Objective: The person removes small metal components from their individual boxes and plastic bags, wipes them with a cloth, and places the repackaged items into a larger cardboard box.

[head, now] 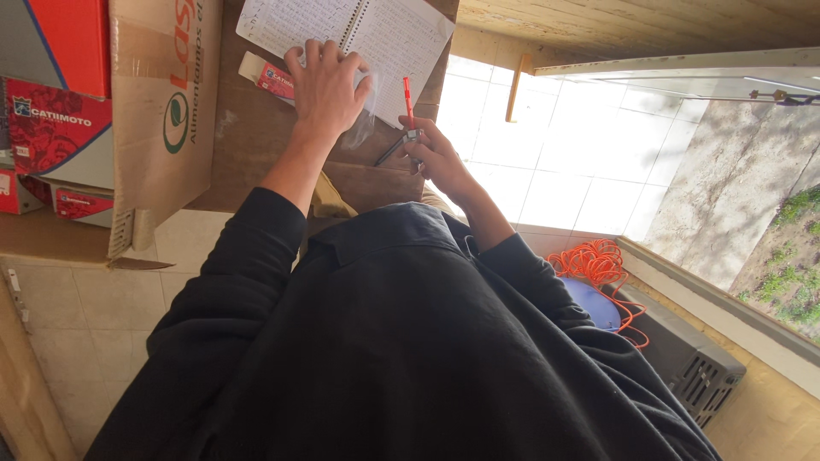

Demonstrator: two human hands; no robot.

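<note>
My left hand (325, 85) lies flat on a small red-and-white box (266, 75) and a clear plastic bag (367, 115), at the edge of an open spiral notebook (384, 34) covered in handwriting. My right hand (436, 154) grips a red pen (408, 101) that points up toward the notebook's right page. A thin dark stick-like object (391, 152) juts out from the same hand. Both hands are over a brown wooden table (256, 145). My black sleeves and torso fill the lower part of the view.
A large cardboard box (162, 111) stands on the table at the left, beside several red boxes (55, 128). On the tiled floor to the right are a coiled orange cable (598, 265), a blue round object (589, 303) and a dark slotted crate (683, 358).
</note>
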